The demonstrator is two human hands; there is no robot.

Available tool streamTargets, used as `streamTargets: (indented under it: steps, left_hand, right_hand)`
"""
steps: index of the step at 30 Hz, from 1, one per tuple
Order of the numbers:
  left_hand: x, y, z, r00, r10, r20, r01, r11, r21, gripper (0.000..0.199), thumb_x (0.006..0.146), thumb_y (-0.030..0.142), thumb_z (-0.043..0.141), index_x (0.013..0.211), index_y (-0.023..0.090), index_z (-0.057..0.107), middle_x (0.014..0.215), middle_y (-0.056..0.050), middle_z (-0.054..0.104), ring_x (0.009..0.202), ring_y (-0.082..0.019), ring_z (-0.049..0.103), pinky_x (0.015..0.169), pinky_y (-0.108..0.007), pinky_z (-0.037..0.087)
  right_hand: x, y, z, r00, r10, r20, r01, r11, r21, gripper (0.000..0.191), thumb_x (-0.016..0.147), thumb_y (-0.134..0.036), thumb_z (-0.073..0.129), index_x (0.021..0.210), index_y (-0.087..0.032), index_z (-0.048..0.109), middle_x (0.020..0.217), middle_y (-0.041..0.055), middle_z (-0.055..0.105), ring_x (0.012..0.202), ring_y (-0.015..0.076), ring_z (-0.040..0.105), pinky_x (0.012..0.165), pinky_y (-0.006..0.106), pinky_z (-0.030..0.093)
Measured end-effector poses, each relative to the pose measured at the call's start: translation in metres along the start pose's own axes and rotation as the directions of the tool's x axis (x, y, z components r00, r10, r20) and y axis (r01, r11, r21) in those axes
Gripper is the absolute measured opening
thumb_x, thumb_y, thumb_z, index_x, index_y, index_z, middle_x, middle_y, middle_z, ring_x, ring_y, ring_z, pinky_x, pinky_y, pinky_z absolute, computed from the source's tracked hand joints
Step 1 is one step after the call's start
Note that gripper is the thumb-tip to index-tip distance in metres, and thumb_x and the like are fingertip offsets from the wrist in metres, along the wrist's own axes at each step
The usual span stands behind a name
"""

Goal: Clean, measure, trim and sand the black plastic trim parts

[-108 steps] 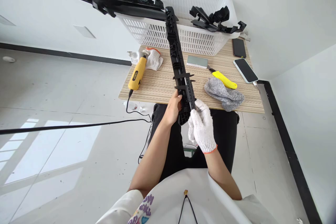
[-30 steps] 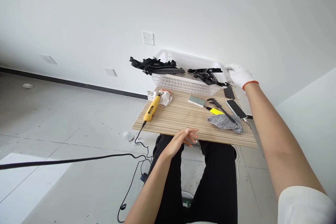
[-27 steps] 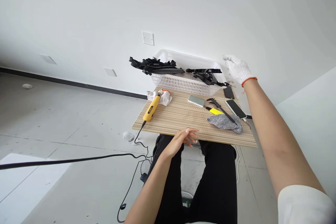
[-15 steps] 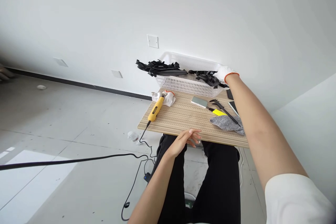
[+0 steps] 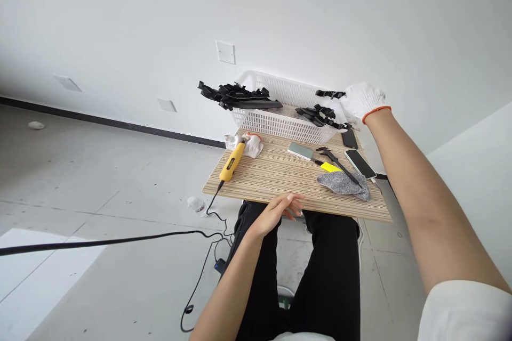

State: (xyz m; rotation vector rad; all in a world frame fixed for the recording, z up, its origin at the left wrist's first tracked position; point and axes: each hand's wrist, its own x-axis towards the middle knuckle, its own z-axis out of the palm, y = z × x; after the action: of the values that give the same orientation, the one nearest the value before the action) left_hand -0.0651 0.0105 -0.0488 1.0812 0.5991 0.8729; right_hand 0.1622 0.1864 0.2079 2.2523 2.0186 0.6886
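Note:
My right hand (image 5: pixel 365 100), in a white knitted glove with an orange cuff, is closed on one end of a black plastic part (image 5: pixel 328 94) above the right end of the white basket (image 5: pixel 266 122). More black plastic parts (image 5: pixel 240 97) are piled at the basket's left, jutting over its rim. A second cluster of black parts (image 5: pixel 320 115) lies at its right end. My bare left hand (image 5: pixel 280 210) rests at the table's front edge, fingers loosely apart and holding nothing.
On the wooden tabletop (image 5: pixel 276 173) lie a yellow corded tool (image 5: pixel 232 162) on a white glove (image 5: pixel 253 146), a grey-green block (image 5: pixel 300 151), a yellow-handled knife (image 5: pixel 330 167), black calipers (image 5: pixel 338 164), a grey cloth (image 5: pixel 344 184) and two phones (image 5: pixel 360 163). Black cable (image 5: pixel 120 241) crosses left.
My right hand has risen out of the basket and moved right, lifting a black plastic part. My left hand stays at the table edge. The view has shifted slightly.

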Motion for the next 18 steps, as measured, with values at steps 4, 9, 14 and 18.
streamTargets:
  steps: [4,9,14,18]
  left_hand:
    - [0.000,0.002,-0.001,1.000,-0.006,0.000,0.006,1.000,0.020,0.050,0.093,0.061,0.054,0.112,0.018,0.073,0.096,-0.008,0.071,0.079,-0.017,0.066,0.068,-0.026,0.054]
    - [0.001,0.002,-0.001,1.000,-0.012,-0.014,0.012,0.999,0.030,0.050,0.093,0.061,0.054,0.113,0.018,0.072,0.096,-0.009,0.072,0.079,-0.017,0.066,0.068,-0.027,0.054]
    - [0.001,0.001,0.000,1.000,-0.011,-0.010,0.012,0.999,0.034,0.050,0.093,0.061,0.055,0.113,0.018,0.072,0.096,-0.008,0.072,0.080,-0.017,0.066,0.068,-0.027,0.054]
    - [0.001,0.002,-0.001,1.000,-0.006,0.005,0.006,0.998,0.055,0.047,0.095,0.059,0.053,0.113,0.019,0.072,0.096,-0.008,0.071,0.080,-0.016,0.066,0.070,-0.026,0.054]
  right_hand:
    - [-0.002,-0.003,0.004,0.996,-0.035,0.077,0.037,0.999,-0.024,0.046,0.096,-0.043,0.046,0.114,-0.009,0.071,0.111,0.0258,0.069,0.108,0.0417,0.065,0.085,0.055,0.051]
    - [-0.008,-0.015,0.001,0.981,-0.047,0.189,0.053,0.998,-0.027,0.046,0.091,-0.040,0.055,0.123,-0.009,0.067,0.113,0.0266,0.068,0.106,0.0389,0.066,0.081,0.048,0.052]
    - [-0.010,-0.018,-0.005,0.937,-0.117,0.329,0.150,0.986,-0.075,0.061,0.081,-0.039,0.067,0.138,-0.020,0.058,0.125,0.0191,0.067,0.108,0.0365,0.065,0.081,0.045,0.053]
    - [-0.005,-0.009,-0.006,0.914,-0.133,0.382,0.166,0.984,-0.055,0.050,0.082,-0.036,0.063,0.130,-0.021,0.066,0.122,0.0154,0.069,0.102,0.0332,0.067,0.081,0.043,0.053]
